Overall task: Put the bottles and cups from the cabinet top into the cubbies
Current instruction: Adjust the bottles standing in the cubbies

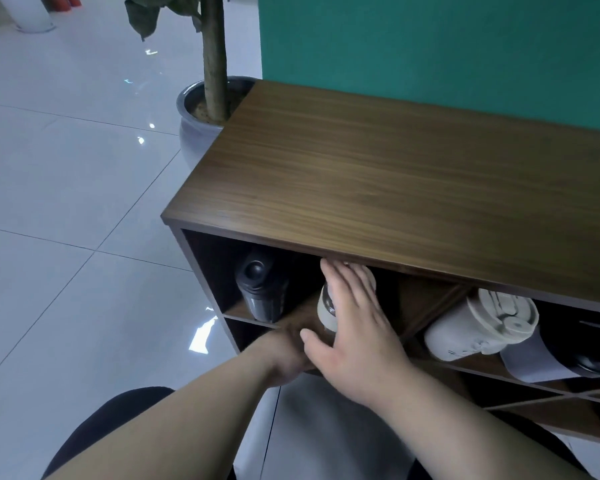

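A wooden cabinet with diamond-shaped cubbies stands in front of me, its top bare. A black bottle lies in the leftmost cubby. A brown bottle with a cream lid sits at the mouth of the cubby beside it. My right hand lies over this bottle, fingers spread along it. My left hand is below, under the bottle's lower end, mostly hidden by the right hand. A white cup with a lid lies in a cubby to the right, beside a dark cup with a grey sleeve.
A potted plant with a thick trunk stands in a grey pot at the cabinet's far left corner. A green wall runs behind the cabinet. Glossy white floor tiles spread to the left.
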`<control>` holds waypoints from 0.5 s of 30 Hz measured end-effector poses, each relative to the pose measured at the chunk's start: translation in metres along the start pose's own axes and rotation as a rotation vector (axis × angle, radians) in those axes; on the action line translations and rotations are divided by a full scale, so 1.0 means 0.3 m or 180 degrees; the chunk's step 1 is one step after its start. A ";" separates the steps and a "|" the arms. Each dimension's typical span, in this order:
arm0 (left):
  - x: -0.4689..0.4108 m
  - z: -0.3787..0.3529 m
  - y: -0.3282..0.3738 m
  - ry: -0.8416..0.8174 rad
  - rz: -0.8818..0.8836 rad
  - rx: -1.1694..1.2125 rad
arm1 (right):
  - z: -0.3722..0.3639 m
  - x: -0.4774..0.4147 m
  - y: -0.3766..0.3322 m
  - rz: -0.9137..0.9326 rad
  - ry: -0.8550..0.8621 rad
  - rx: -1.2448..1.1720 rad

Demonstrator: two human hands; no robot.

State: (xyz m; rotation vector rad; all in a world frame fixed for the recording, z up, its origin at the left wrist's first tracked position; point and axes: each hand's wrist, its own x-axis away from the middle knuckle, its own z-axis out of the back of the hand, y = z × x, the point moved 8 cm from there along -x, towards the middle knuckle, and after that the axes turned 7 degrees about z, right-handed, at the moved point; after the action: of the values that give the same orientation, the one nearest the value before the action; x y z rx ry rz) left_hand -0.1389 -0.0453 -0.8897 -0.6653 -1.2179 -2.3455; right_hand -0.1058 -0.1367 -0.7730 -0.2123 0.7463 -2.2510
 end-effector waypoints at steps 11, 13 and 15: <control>0.055 0.242 -0.257 0.1211 0.0899 0.0643 | -0.195 -0.120 -0.048 -0.1204 -0.0029 -0.1153; 0.054 0.271 -0.247 0.1352 0.0734 0.0747 | -0.210 -0.152 -0.035 -0.1287 0.0092 -0.1237; 0.045 0.283 -0.239 0.1395 0.0627 0.0719 | -0.220 -0.179 -0.027 -0.1378 0.0217 -0.1316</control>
State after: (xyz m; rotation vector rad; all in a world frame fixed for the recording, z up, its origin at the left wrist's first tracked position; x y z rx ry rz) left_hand -0.1710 0.0619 -0.8848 -0.1708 -1.1317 -2.0095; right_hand -0.0963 -0.0649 -0.8184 -0.5404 1.3038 -2.4866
